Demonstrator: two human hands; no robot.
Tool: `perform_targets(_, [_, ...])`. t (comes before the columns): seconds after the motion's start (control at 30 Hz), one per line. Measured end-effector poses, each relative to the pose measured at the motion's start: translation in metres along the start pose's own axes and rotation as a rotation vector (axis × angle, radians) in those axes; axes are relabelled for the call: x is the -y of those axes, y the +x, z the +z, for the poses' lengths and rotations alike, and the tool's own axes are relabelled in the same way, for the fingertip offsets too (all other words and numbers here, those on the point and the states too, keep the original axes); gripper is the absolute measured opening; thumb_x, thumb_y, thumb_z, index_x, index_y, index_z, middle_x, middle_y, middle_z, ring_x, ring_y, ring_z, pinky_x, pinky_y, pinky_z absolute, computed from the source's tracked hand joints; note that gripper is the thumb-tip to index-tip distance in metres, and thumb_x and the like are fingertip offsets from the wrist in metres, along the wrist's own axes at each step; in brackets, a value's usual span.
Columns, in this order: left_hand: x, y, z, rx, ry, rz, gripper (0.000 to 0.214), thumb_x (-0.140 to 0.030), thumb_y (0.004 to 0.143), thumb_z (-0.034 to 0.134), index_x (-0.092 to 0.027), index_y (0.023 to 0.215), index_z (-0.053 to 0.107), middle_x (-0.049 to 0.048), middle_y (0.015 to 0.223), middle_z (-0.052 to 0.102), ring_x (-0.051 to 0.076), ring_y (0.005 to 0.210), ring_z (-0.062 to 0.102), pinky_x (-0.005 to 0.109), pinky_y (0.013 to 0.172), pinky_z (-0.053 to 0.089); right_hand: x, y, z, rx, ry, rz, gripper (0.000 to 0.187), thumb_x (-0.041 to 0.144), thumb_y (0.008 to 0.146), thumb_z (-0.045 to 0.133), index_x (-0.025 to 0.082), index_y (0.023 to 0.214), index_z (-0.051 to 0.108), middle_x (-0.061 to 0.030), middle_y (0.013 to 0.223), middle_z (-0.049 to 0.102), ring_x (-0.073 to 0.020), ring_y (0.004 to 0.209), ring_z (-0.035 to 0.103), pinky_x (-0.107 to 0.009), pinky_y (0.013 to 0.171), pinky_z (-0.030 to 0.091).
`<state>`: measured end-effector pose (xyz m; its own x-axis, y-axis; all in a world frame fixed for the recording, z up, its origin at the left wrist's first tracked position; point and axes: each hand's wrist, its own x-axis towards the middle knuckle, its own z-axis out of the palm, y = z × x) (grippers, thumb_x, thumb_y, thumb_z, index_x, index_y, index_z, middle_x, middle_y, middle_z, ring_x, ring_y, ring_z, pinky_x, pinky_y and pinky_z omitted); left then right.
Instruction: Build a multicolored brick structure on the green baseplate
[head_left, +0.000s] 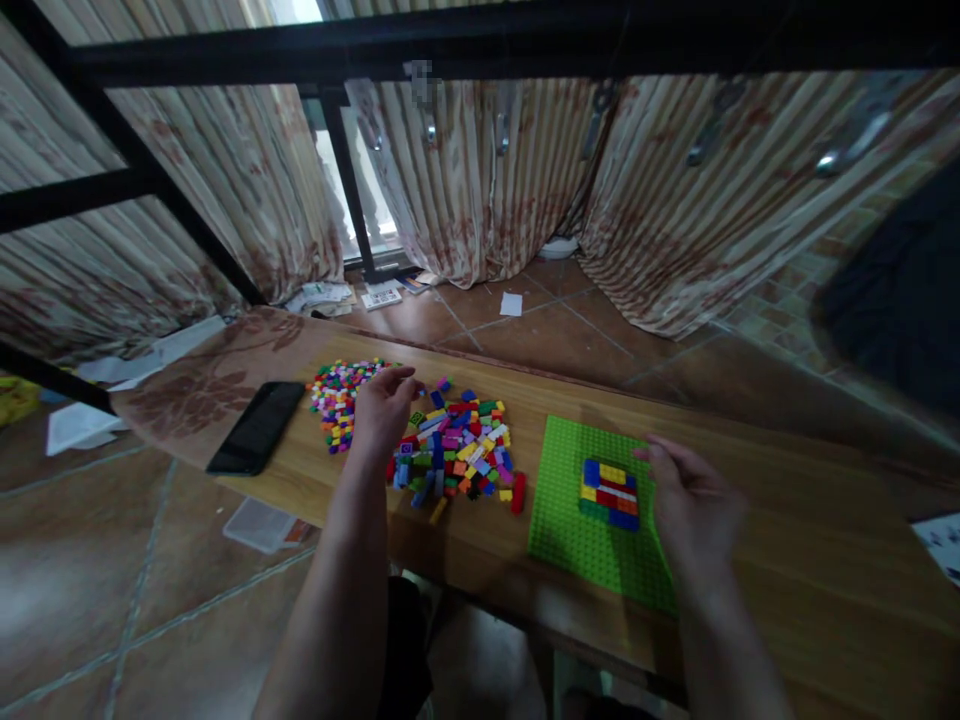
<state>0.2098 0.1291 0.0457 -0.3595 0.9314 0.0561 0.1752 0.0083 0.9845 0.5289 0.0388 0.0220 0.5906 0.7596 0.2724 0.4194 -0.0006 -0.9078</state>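
Table (pixel 817 540) — phone (pixel 256 428) at left end, small-piece heap (pixel 334 398), then brick heap (pixel 469 447), baseplate (pixel 559 500) right, brick block (pixel 609 494) atop it

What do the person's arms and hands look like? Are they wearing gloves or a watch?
No gloves! The left hand and right hand are both bare. The left forearm and right forearm have no sleeve, watch or bracelet showing. They're ordinary human arms, narrowing toward the wrists, without cables. The right hand is blurry, so I can't tell about tiny things like rings.

Baseplate (pixel 562 500), one, at right hand (pixel 696 505); brick piles (pixel 457 450), two, flanking left hand (pixel 384 400); phone (pixel 256 430), one, left of both.
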Motion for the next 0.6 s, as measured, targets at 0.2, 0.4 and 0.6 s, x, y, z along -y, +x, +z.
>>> perform_targets(0.2, [0.006, 0.004, -0.003, 0.05, -0.013, 0.011, 0.036, -0.028, 0.073, 0.064, -0.008, 0.102, 0.07, 0.0078, 0.078, 0.074, 0.017, 0.071, 0.067, 0.027, 0.069, 0.051, 0.018, -0.035, 0.018, 0.163, -0.08, -0.39, 0.019, 0.035, 0.088, 0.061, 0.022, 0.094, 0.074, -0.0057, 0.09, 0.073, -0.0204, 0.086, 0.066, -0.037, 0.079, 0.052])
perform_targets(0.4, [0.006, -0.002, 0.005, 0.12, 0.013, 0.023, 0.032, -0.028, 0.075, 0.063, -0.009, 0.099, 0.07, 0.0065, 0.075, 0.073, 0.015, 0.065, 0.064, 0.025, 0.064, 0.049, 0.027, -0.073, 0.047, 0.423, -0.109, -0.632, 0.015, 0.021, 0.091, 0.059, 0.022, 0.099, 0.072, -0.0038, 0.086, 0.073, -0.019, 0.083, 0.063, -0.035, 0.077, 0.051])
perform_targets(0.6, [0.003, -0.008, 0.007, 0.246, 0.085, 0.033, 0.028, -0.03, 0.075, 0.063, -0.01, 0.094, 0.071, 0.0051, 0.076, 0.071, 0.014, 0.066, 0.06, 0.022, 0.058, 0.043, 0.025, -0.072, 0.07, 0.415, -0.137, -0.568, 0.016, 0.023, 0.091, 0.059, 0.022, 0.101, 0.071, -0.004, 0.09, 0.073, -0.0208, 0.086, 0.062, -0.037, 0.081, 0.049])
